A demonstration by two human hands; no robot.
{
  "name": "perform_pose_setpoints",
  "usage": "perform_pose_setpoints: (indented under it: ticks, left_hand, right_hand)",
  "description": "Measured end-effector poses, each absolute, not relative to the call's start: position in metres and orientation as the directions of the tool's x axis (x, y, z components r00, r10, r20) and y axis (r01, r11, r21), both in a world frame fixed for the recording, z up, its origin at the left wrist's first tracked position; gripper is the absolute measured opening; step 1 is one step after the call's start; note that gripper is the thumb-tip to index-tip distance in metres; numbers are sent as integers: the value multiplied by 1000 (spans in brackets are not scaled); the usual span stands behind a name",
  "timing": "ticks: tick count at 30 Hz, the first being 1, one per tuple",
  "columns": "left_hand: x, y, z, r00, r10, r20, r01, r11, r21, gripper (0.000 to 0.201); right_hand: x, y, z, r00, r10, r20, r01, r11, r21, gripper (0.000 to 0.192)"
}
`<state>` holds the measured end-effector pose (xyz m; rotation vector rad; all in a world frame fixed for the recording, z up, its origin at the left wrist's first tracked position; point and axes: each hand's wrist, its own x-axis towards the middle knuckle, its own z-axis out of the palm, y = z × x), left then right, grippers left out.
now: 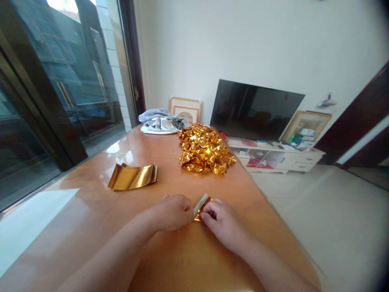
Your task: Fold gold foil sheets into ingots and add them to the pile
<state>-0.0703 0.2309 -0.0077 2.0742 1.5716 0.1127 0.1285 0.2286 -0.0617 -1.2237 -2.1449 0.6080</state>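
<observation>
Both of my hands are at a partly folded sheet of gold foil paper (201,205) near the front of the table. Its pale backing shows as a strip along one side, and the shiny gold face shows beside it. My left hand (178,211) is closed at the paper's left edge, knuckles up, its fingertips mostly hidden. From the other side, my right hand (219,217) pinches the paper between thumb and fingers. To the left lies a stack of flat gold foil sheets (133,176), slightly curled. Farther back is a heap of folded gold foil pieces (205,150).
The glossy wooden table (170,259) narrows away from me. At its far end sits a pile of folded cloth (161,121). A pale sheet (33,221) lies at the left edge. Beyond stand a television (255,111) and a white cabinet (282,158); a glass door (69,69) is at left.
</observation>
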Motion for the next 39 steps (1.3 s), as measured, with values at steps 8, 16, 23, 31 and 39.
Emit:
perform_pose_setpoints:
  ticks: [8, 16, 23, 31, 39]
  left_hand:
    - [-69, 232, -10, 293, 920, -261, 879, -152, 452, 27]
    - [-65, 228, -4, 291, 924, -246, 899, -177, 400, 31]
    - [-62, 227, -11, 284, 940, -190, 920, -211, 331, 27]
    - [-63, 228, -17, 315, 936, -157, 912, -253, 322, 25]
    - [-62, 228, -14, 311, 935, -173, 920, -251, 301, 25]
  right_hand:
    - [127, 229, -62, -387, 883, 265, 624, 463, -630, 16]
    - [125, 230, -63, -364, 893, 266, 635, 447, -630, 17]
    - [125, 231, -64, -371, 888, 274, 636, 457, -621, 17]
    - [125, 231, -64, -369, 891, 265, 635, 450, -628, 16]
    - [125, 231, -62, -363, 896, 255, 646, 439, -625, 15]
